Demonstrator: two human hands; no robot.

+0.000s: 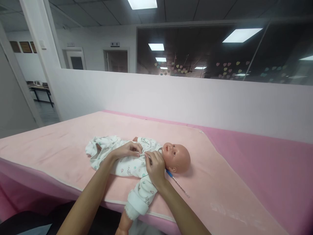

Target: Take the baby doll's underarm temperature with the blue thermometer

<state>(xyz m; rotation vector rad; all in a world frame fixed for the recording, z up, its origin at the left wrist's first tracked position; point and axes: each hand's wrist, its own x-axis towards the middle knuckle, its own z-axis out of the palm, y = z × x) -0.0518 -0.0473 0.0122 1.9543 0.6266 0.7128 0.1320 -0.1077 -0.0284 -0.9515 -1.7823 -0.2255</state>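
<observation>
A baby doll (178, 157) lies on its back across the table, its head to the right and one arm hanging over the near edge. It wears a white printed romper (127, 167). At the chest, my left hand (127, 150) pinches the romper's front edge. My right hand (155, 164) pinches the same edge close by, nearer the doll's neck. Whether a fastener sits between the fingers is too small to tell. Beside the doll's head lies a thin clear stick with a blue end, like a thermometer (178, 184).
A peach blanket (210, 182) covers most of the table, over a pink cloth (264, 156). Behind the table stands a low white wall (171, 98) with glass above it. A doorway with a dark table (40, 89) is at the far left.
</observation>
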